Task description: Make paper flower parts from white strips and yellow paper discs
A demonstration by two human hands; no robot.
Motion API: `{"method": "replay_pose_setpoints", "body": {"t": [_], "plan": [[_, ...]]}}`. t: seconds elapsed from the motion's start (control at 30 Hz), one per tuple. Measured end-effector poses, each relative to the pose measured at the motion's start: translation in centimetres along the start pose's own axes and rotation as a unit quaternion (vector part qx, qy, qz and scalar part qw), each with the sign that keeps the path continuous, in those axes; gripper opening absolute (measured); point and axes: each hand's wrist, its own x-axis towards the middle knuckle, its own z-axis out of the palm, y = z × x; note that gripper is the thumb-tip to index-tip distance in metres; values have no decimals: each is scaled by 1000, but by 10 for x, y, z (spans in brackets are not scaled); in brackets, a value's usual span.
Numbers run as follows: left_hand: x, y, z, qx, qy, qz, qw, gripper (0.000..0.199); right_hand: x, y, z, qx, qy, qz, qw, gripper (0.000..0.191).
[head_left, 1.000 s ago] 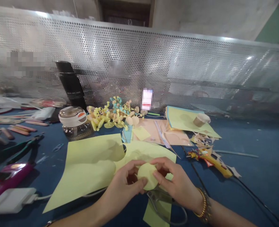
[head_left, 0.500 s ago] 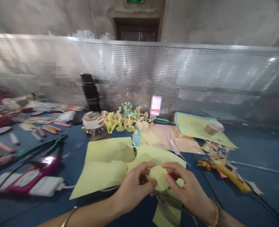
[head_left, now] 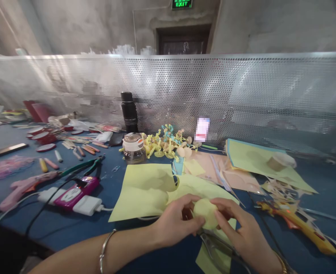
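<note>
Between both hands is a small round piece of pale yellow-green sheet (head_left: 206,214), pinched at its edges. My left hand (head_left: 180,217) grips its left side between thumb and fingers. On the right side, my right hand (head_left: 236,224) pinches the rim the same way. Scissors (head_left: 209,247) lie just below the round piece, partly hidden by my right hand, over a scrap of the same sheet (head_left: 203,262). A larger yellow-green sheet (head_left: 142,194) with a rounded cut-out spreads on the table behind my hands.
A yellow glue gun (head_left: 305,228) lies at right. At left sit a purple power strip (head_left: 76,193), green-handled pliers (head_left: 82,166) and a pink glue gun (head_left: 28,186). Behind are a lidded jar (head_left: 133,149), small yellow figures (head_left: 164,146), a black bottle (head_left: 129,114) and stacked coloured sheets (head_left: 265,160).
The view has swung left, so everything sits further right in the picture. Both hands keep their hold on the round piece, with little visible change in grip.
</note>
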Motion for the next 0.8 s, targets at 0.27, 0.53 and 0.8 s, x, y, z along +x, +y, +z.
{"method": "replay_pose_setpoints", "body": {"t": [0.27,0.53,0.8], "plan": [[0,0,-1,-10,-4,10,1000,42,-1,2,0,-14,14,-50,999,19],[0,-4,-1,-30,-28,15,999,43,-1,-8,-1,-30,9,-91,995,20],[-2,-1,-1,-32,-41,7,999,36,0,-15,2,-53,14,-115,992,23]]}}
